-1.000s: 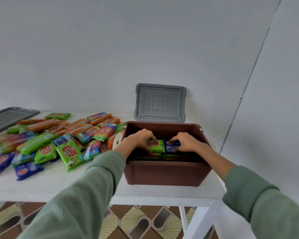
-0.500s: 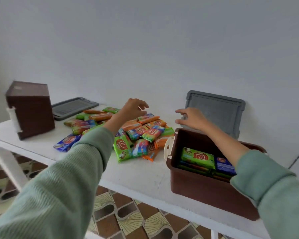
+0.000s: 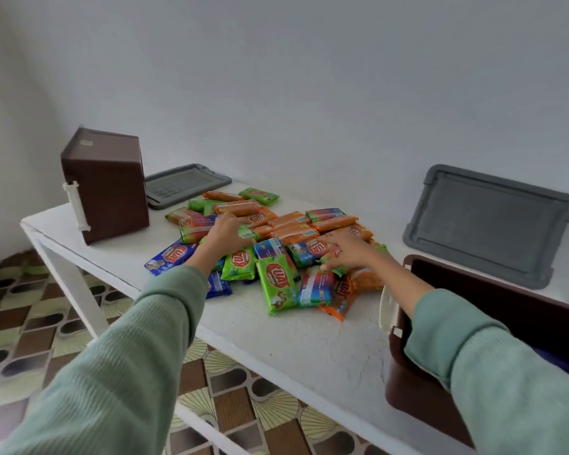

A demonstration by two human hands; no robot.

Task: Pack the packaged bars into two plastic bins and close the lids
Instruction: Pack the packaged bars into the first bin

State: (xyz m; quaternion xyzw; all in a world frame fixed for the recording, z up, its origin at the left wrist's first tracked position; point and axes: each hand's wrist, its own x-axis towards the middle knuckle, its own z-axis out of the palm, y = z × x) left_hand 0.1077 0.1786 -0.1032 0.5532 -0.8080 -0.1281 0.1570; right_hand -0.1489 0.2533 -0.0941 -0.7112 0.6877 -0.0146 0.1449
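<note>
Bars [image 3: 278, 285] partly beneath left hand [image 3: 228, 234]

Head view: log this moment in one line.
left hand: on pile, grip unclear | right hand: flat on pile | near bin: open | far bin: on end | lids: off

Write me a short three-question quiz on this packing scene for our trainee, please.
1. True or false: one lid lies flat on the table.
2. The left hand and right hand are at: A the open bin; B the pile of bars; C the floor.
3. Fill in: the other lid leans against the ___.
Key: 1 true; 2 B; 3 wall.
</note>
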